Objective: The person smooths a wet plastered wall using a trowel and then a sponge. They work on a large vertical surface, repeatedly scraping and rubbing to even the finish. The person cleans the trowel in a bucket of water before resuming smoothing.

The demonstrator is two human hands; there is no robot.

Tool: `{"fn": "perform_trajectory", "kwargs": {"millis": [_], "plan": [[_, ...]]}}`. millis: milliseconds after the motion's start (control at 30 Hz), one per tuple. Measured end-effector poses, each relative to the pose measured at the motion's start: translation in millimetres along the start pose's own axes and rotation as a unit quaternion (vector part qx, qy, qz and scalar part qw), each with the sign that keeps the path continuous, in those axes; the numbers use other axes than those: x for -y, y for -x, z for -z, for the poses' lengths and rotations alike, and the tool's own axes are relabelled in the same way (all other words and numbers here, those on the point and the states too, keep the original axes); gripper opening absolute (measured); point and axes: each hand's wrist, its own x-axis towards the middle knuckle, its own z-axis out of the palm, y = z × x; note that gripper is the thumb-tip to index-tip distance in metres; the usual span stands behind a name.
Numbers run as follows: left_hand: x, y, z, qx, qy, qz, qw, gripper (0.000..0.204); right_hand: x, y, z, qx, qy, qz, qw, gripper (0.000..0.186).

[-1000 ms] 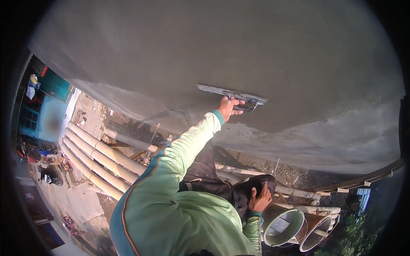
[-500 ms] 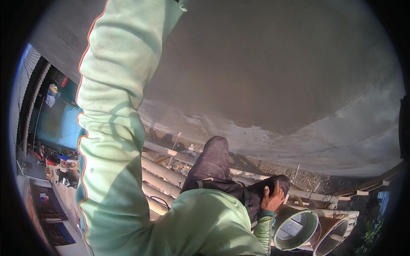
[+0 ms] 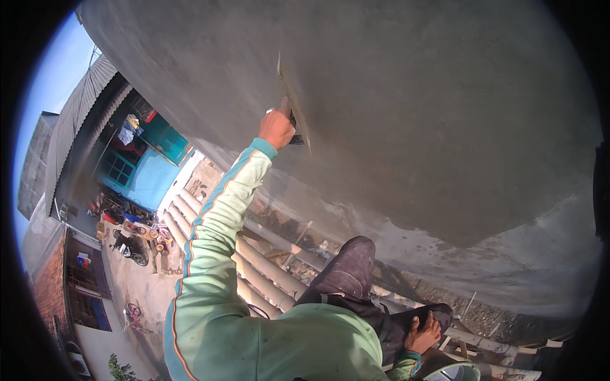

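Note:
My left arm reaches out to a grey plastered wall (image 3: pixel 413 127). In my left hand (image 3: pixel 277 129), closed round its handle, is a plastering trowel (image 3: pixel 296 108) with a long thin blade seen nearly edge-on. The blade lies at or close against the wall; I cannot tell whether its whole face touches. A darker, smooth area of plaster covers much of the wall, with a ragged lower border above paler surface. My right hand (image 3: pixel 424 334) rests on my bent knee, fingers apart and holding nothing.
Beneath me run several bamboo poles (image 3: pixel 270 270) of a scaffold. A bucket (image 3: pixel 454 372) stands by my right hand, cut off by the lower edge. Far below on the left are a yard with a parked motorcycle (image 3: pixel 129 246) and a blue-walled house (image 3: pixel 152 179).
My left arm has come lower and farther from the camera, bringing the hand and trowel into view. The view has shifted, showing more yard at left and less of the buckets.

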Motion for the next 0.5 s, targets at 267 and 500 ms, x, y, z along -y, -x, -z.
{"fn": "perform_trajectory", "kwargs": {"millis": [267,500], "plan": [[-110,-14,-9,0.094,0.006,0.068,0.993,0.04,-1,3,-3,0.027,0.045,-0.006,0.999,0.059],[-249,18,-64,0.089,0.047,0.057,0.993,0.045,-3,4,-2,0.018,0.032,0.006,0.999,0.057]]}}
